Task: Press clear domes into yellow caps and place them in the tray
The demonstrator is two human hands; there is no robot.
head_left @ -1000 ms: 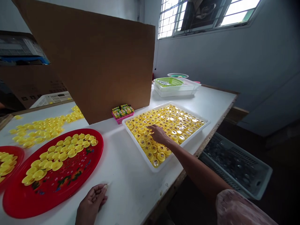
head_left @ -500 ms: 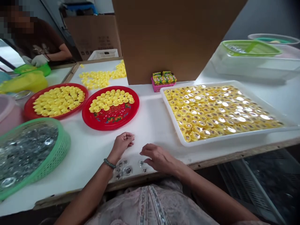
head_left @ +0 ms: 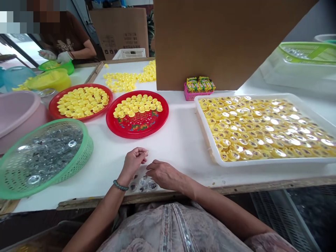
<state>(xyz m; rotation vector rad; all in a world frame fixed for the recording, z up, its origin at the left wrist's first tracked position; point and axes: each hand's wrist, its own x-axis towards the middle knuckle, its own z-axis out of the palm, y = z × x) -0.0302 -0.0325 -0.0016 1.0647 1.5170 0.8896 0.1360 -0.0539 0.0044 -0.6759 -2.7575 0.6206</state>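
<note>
My left hand [head_left: 134, 161], with a beaded bracelet at the wrist, is above the white table with thumb and fingertips pinched. A tiny pale edge shows at the tips, too small to name. My right hand [head_left: 166, 175] is palm down just beside it, its fingers bent and drawn together; whatever they hold is hidden. Several clear plastic domes [head_left: 144, 184] with small dark prints lie under and between my hands by the table's front edge. A red plate [head_left: 136, 129] beyond my left hand carries yellow cup-like pieces [head_left: 139, 104] across its far half.
At left, a green basket [head_left: 88, 150] holds clear domes, near a pink tub [head_left: 21, 108] and a second red plate [head_left: 111, 96]. A white tray [head_left: 216, 154] of capped yellow pieces sits right. Behind are a pink basket [head_left: 196, 95], a cardboard panel [head_left: 204, 45] and a gloved co-worker [head_left: 73, 38].
The view has shifted, so the surroundings sit further right. My right hand has come closer to my left, its fingers drawn in over the clear domes. My left hand stays pinched.
</note>
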